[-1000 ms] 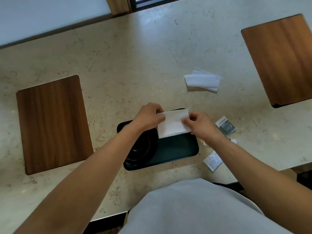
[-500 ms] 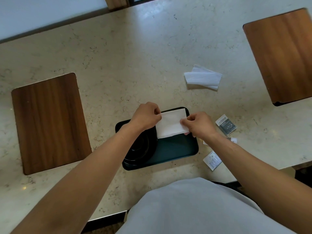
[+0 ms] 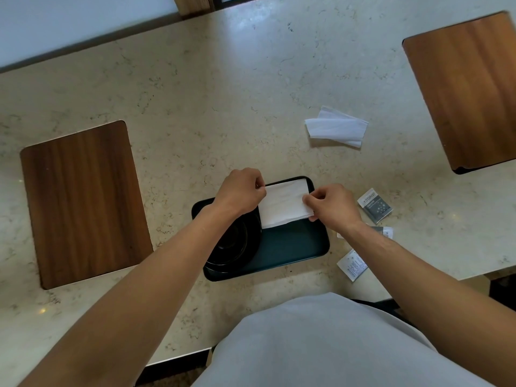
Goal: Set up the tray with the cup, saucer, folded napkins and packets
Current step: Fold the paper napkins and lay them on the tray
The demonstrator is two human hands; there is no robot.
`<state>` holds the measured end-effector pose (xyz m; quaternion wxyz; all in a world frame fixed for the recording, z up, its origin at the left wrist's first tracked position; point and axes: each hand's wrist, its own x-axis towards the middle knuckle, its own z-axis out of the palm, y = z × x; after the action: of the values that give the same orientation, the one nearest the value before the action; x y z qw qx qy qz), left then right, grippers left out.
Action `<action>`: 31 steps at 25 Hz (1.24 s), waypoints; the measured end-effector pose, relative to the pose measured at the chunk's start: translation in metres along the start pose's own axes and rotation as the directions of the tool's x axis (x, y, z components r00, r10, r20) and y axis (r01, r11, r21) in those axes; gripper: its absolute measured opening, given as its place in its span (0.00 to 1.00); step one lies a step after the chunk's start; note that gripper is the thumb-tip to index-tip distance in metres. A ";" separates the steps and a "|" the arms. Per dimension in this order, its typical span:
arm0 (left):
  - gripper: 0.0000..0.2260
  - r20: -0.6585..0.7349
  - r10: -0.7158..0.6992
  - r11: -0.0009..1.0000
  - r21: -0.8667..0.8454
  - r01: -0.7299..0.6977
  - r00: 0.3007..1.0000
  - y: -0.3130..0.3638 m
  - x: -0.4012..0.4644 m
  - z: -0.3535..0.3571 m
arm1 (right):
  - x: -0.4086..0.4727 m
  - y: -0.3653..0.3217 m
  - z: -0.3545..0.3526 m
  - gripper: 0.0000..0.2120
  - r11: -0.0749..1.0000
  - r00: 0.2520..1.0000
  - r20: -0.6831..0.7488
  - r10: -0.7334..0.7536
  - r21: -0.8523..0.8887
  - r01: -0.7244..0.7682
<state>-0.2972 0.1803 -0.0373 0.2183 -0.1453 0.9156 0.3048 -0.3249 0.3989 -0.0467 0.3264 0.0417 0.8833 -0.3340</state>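
- Beige marble-look stone worktop [image 3: 223, 93] carries everything; edge runs near the person's grey-clad torso.
- Two brown wood-grain rectangular boards w/ rounded corners: one at left [image 3: 83, 202], one at far right [image 3: 469, 90], both lying flat, well apart from the tray.
- Dark green rectangular tray w/ rounded corners [image 3: 293, 247] sits centre-near on the worktop.
- Black round saucer [image 3: 231, 247] in the tray's left part; a black cup seems to sit on it, but it's dark and partly under the left forearm, can't tell for sure.
- White folded paper napkin [image 3: 284, 205] over the tray's far-right part, held at both side edges.
- Left hand [image 3: 240, 191]: fingers curled, pinching the napkin's left edge.
- Right hand [image 3: 332, 203]: thumb and fingers pinching the napkin's right edge.
- Second white paper napkin, loosely folded [image 3: 335, 127], lies on the worktop far-right of the tray.
- Grey-and-white printed packet [image 3: 375, 205] on the worktop just right of the right hand.
- White printed packet [image 3: 351, 265] near the tray's near-right corner.
- Another small packet [image 3: 386, 232], mostly hidden behind the right wrist.
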 end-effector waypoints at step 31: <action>0.10 -0.031 0.040 0.976 0.214 -0.033 0.999 -0.012 0.004 0.004 | 0.008 0.011 -0.004 0.12 0.982 0.995 -0.089 -0.042 -0.188 0.025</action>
<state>-0.2945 0.1733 -0.0475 0.2110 -0.1094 0.9492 0.2061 -0.3302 0.4089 -0.0551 0.2818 0.0114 0.9254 -0.2531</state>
